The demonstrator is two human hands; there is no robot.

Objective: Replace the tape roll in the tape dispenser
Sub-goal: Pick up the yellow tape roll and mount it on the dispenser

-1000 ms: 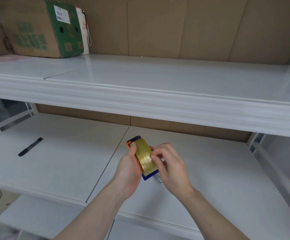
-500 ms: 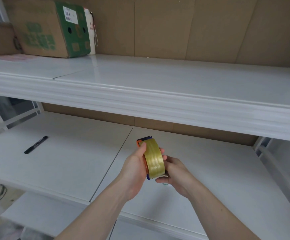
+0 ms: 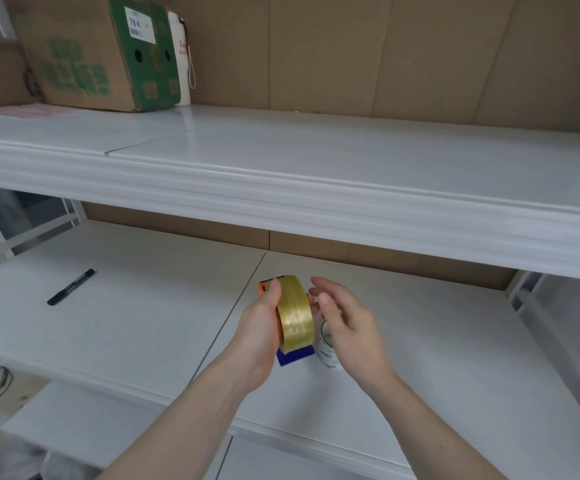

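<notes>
My left hand [image 3: 260, 336] grips the tape dispenser [image 3: 294, 357], blue with an orange part at its top, above the lower white shelf [image 3: 437, 358]. A yellowish clear tape roll [image 3: 294, 313] sits on the dispenser, its band facing me. My right hand [image 3: 345, 320] hovers just right of the roll with fingers spread, holding nothing. A white empty tape core [image 3: 326, 348] lies on the shelf below my right hand, partly hidden by it.
A black marker [image 3: 70, 286] lies on the lower shelf at the left. On the upper shelf [image 3: 281, 157], far left, stand a cardboard box [image 3: 94, 53] with green print and a white bottle [image 3: 181, 64]. Brown board backs the shelves.
My right hand has let go of the roll and drawn back to the right with fingers spread. The white core is now visible beneath it. My left hand still holds the dispenser.
</notes>
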